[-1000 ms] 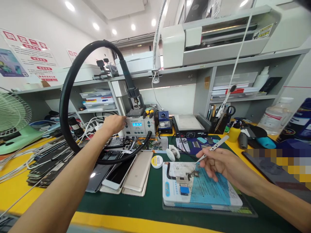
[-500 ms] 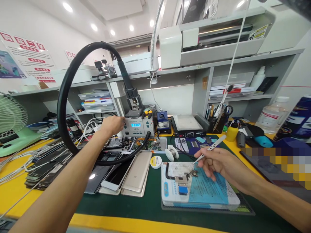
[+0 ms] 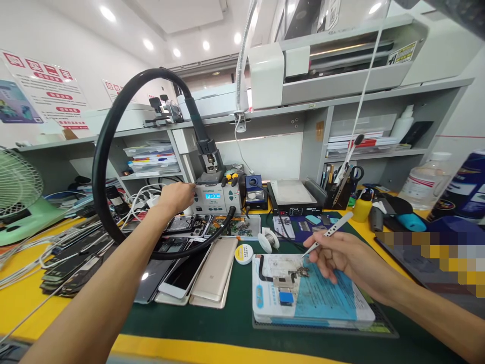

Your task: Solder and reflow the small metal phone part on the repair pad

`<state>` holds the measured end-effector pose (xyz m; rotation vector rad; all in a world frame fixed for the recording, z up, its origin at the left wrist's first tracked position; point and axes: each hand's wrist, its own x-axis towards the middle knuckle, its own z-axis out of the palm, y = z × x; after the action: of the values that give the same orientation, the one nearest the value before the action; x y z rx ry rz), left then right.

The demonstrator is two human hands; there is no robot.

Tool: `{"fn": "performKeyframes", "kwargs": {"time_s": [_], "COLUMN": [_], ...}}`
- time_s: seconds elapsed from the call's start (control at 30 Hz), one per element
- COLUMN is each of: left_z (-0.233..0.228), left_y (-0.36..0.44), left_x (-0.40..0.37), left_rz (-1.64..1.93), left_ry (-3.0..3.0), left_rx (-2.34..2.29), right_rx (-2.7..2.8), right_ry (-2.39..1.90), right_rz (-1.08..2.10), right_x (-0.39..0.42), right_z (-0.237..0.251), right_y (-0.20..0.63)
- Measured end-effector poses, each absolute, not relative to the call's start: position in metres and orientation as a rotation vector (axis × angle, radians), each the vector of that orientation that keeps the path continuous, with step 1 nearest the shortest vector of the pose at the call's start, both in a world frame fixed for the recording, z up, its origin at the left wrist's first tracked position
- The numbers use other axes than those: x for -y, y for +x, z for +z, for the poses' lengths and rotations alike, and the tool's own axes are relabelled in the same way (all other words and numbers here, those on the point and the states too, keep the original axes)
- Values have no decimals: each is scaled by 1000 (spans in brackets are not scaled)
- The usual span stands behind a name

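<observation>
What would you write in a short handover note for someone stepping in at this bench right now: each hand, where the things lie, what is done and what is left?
Left hand: stretched out to the hot-air station, fingers on its left front; the blue display is lit.
Right hand: holds white tweezers, tips just above the small circuit board.
The board lies on a white and blue pad on the green mat. The station's black hose loops up to the handle parked on top. Phones lie stacked to the left.
Done: board laid out, station powered.
Left: the handle is not yet picked up; no heat on the board.
</observation>
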<state>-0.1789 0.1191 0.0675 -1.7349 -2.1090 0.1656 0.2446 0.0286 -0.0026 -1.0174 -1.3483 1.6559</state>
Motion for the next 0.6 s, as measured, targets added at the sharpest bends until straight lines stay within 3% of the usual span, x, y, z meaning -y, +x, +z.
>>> {"fn": "performKeyframes", "kwargs": {"time_s": [0.6], "left_z": [67], "left_y": [-174], "left_x": [-120], "left_rz": [169], "left_ry": [-1730], "left_rx": [2119], "right_rx": [1369], "right_ry": [-1002], "right_rz": [1656], "right_x": [-30], "right_z": [-4], "right_y": [245]}}
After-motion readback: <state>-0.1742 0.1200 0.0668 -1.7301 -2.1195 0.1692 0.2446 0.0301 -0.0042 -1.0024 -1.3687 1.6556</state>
